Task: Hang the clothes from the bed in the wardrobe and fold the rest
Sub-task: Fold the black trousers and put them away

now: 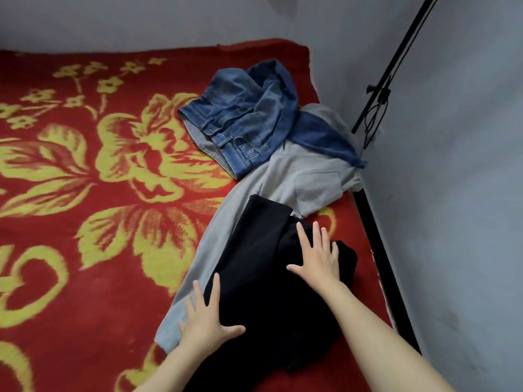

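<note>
Grips (205, 321) (318, 261) press black garment (260, 278); jeans (240, 120) beyond.

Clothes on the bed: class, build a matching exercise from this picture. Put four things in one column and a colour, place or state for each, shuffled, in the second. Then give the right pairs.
Things
1. black garment
2. grey garment
3. jeans
4. blanket

Descriptions
A. red with yellow flowers
B. crumpled, farthest from the person
C. nearest the person, with the right hand resting flat on it
D. partly covered by two other garments

Pairs: 1-C, 2-D, 3-B, 4-A
</note>
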The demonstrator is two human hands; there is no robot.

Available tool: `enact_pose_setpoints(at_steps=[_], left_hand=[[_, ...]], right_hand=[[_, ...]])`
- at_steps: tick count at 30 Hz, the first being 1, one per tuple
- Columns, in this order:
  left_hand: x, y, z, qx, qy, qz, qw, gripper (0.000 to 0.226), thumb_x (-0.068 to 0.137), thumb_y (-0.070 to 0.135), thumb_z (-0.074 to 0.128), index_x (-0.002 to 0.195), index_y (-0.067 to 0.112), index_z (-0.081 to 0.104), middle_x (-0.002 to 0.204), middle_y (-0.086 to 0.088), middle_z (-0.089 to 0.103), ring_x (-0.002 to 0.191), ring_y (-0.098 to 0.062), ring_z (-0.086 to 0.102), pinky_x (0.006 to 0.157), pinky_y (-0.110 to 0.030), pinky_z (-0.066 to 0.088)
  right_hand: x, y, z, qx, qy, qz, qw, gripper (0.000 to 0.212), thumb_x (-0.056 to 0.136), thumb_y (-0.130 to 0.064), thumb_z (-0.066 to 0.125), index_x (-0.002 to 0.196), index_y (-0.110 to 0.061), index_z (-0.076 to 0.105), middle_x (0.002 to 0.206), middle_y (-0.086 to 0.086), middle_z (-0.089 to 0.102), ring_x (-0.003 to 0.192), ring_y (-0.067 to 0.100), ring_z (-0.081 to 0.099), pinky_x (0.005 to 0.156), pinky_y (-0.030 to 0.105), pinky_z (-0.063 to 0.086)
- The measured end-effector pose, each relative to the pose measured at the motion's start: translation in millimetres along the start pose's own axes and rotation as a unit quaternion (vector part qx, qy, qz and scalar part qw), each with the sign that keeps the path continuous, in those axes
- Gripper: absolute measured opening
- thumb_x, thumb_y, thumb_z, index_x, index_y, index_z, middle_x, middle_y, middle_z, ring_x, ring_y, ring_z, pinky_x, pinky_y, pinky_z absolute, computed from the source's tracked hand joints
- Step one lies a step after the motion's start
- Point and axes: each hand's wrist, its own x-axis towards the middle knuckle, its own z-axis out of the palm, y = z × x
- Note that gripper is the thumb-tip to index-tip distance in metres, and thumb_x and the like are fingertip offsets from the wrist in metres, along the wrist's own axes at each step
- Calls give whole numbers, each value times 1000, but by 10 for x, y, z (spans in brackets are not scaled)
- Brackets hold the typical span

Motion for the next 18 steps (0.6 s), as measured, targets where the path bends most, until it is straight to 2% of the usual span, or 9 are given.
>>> enact_pose_setpoints(at_steps=[1, 3, 4, 6, 9, 11, 13, 15, 18], left_hand=[[64, 13, 49, 15, -3, 0, 1000, 120, 73, 59, 68, 139, 38, -31, 153, -9, -26, 144, -33, -8, 110, -54, 26], [216, 46, 146, 35, -8, 3, 999, 112, 79, 58, 62, 140, 38, -30, 155, -10, -19, 144, -33, 0, 110, -52, 25], [286, 62, 211, 45, -12, 6, 999, 102, 85, 54, 56, 141, 37, -28, 156, -12, -13, 144, -33, 5, 111, -50, 27], [348, 65, 290, 79, -9, 24, 997, 77, 98, 37, 40, 145, 34, -21, 157, -13, 2, 139, -32, 22, 107, -44, 34], [326, 13, 305, 91, 32, 51, 994, 70, 94, 6, 32, 150, 33, -1, 142, -8, 45, 110, -19, 55, 85, -27, 45], [249, -21, 294, 75, 29, 56, 995, 70, 90, 3, 35, 149, 37, 16, 119, 0, 64, 98, -15, 61, 78, -26, 46], [91, -29, 259, 55, 14, 58, 997, 67, 90, 2, 37, 145, 39, 27, 115, 2, 67, 104, -15, 61, 81, -26, 47], [-108, -84, 247, 56, 7, 67, 996, 71, 86, 1, 37, 144, 41, 28, 116, 4, 67, 107, -14, 61, 81, -24, 46], [-471, -204, 156, 52, 2, 100, 994, 72, 85, 2, 39, 144, 41, 29, 113, 11, 67, 102, -8, 61, 78, -19, 44]], right_hand=[[95, -45, 55, -6, -2, -11, 1000, 104, 80, -53, 63, 147, -32, -15, 157, 9, -14, 145, 29, -2, 114, 48, 10], [259, -114, 163, -4, -15, -19, 1000, 103, 80, -50, 64, 147, -35, -13, 157, 8, -10, 139, 28, 24, 111, 46, 19], [309, -122, 230, -9, -25, -19, 999, 97, 83, -48, 62, 148, -36, -8, 158, 7, -2, 130, 27, 39, 107, 43, 25], [305, -98, 328, -8, -33, -24, 999, 74, 90, -44, 55, 149, -33, 11, 153, 4, 25, 115, 25, 54, 99, 38, 30], [79, -4, 466, 55, -2, -3, 998, 54, 95, -35, 49, 145, -30, 29, 126, -2, 58, 100, 21, 58, 94, 30, 30], [-122, 50, 526, 96, 15, 28, 995, 53, 94, -35, 51, 143, -33, 34, 112, -3, 66, 95, 21, 58, 92, 26, 30], [-384, 104, 545, 139, 18, 58, 988, 52, 92, -36, 54, 142, -35, 36, 107, -4, 68, 95, 22, 57, 92, 24, 31], [-668, 139, 568, 173, 8, 82, 982, 54, 92, -38, 55, 142, -36, 35, 108, -5, 68, 96, 21, 56, 92, 24, 34], [-1179, 158, 572, 197, -16, 123, 973, 64, 90, -41, 56, 145, -38, 24, 109, -5, 68, 96, 23, 56, 87, 24, 38]])
